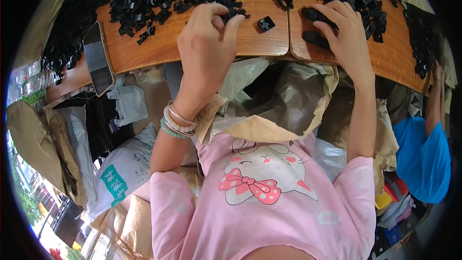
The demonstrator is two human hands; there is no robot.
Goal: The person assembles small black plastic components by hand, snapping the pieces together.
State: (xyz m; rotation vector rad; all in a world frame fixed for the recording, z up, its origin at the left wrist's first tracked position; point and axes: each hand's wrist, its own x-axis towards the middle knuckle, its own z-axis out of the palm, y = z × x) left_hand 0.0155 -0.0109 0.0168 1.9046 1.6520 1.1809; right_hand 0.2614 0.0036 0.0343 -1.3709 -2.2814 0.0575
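Pink cloth of a cat-print shirt [269, 212] fills the lower middle of the frame, with an open paper sack [298, 94] just above it. At upper centre, over the wooden tabletop [262, 45], the left hand [206, 43] curls narrowly at a small black part [236, 11]; whether it grips it, I cannot tell. At upper right, the right hand [350, 38] bends its fingers over a black piece [312, 14], its hold unclear. Between the hands lies a black block [265, 24].
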